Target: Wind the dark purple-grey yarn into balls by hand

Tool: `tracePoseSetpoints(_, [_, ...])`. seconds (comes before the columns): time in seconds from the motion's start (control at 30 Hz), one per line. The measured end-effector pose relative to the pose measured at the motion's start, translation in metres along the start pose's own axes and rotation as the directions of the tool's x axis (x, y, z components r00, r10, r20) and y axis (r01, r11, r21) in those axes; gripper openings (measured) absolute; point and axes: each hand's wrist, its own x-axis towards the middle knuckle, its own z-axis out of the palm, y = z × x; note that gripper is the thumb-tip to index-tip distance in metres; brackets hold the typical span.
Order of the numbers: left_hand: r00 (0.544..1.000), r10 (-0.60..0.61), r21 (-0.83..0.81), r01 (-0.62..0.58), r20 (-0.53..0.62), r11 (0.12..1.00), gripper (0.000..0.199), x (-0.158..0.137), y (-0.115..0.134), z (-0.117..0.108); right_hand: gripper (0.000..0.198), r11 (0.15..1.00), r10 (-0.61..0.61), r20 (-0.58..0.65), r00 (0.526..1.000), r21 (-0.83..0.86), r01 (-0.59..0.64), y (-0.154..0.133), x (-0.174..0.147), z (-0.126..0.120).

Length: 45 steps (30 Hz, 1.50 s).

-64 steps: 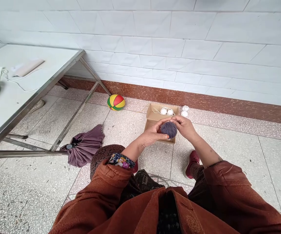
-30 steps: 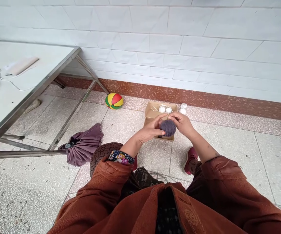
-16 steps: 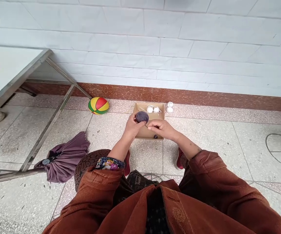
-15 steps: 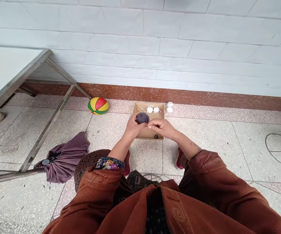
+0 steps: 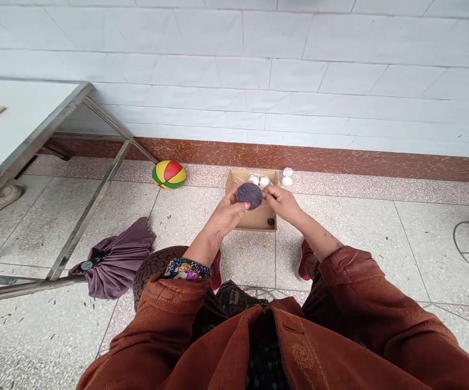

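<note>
My left hand [image 5: 226,215] is closed around a purple-grey ball of yarn [image 5: 249,196], its thumb lying across the near side. My right hand [image 5: 282,202] pinches at the ball's right edge, where a thin yarn strand seems to be between thumb and forefinger. Both hands are above a shallow cardboard box [image 5: 254,222]. Inside it, against the far side, lie two white yarn balls [image 5: 263,181], partly covered by the held ball and my fingers. A small dark ball [image 5: 270,221] sits in the near right corner of the box.
More white balls [image 5: 287,176] stand on the floor right of the box. A colourful ball [image 5: 169,174] rests by the wall, near a metal-framed table [image 5: 34,122]. A folded purple umbrella [image 5: 116,262] lies at left; a wire ring [image 5: 460,249] is at right.
The purple-grey ball has been turned and raised slightly, so more of its wound side shows. My right hand has moved from below its edge up to its right side.
</note>
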Motion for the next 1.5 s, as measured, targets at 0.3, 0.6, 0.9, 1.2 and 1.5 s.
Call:
tracePoseSetpoints(0.3, [0.942,0.199,0.562,-0.013,-0.271,0.827,0.061,0.044,0.001,-0.010,0.026,0.983,-0.073,0.114,0.991,0.176,0.052,-0.023,0.001,-0.006])
tracePoseSetpoints(0.6, [0.962,-0.122,0.318,0.039,0.246,0.947,0.091,0.025,0.005,-0.002,0.030,0.986,0.034,-0.121,0.992,0.168,-0.013,0.001,0.014,-0.019])
tracePoseSetpoints(0.9, [0.999,0.025,-0.030,-0.026,-0.034,0.999,0.061,0.030,0.010,-0.002,0.029,0.999,0.016,0.049,0.999,0.035,-0.018,0.002,0.000,0.010])
tracePoseSetpoints(1.2, [0.989,0.103,0.706,0.001,-0.105,0.708,0.072,0.033,-0.004,-0.018,0.029,0.976,-0.027,0.096,0.995,0.219,0.005,-0.023,-0.002,-0.013])
tracePoseSetpoints(1.5, [0.977,-0.008,0.098,-0.013,0.211,0.995,0.073,0.019,0.009,-0.002,0.028,0.987,0.128,-0.049,0.991,0.101,-0.122,0.008,0.004,-0.001])
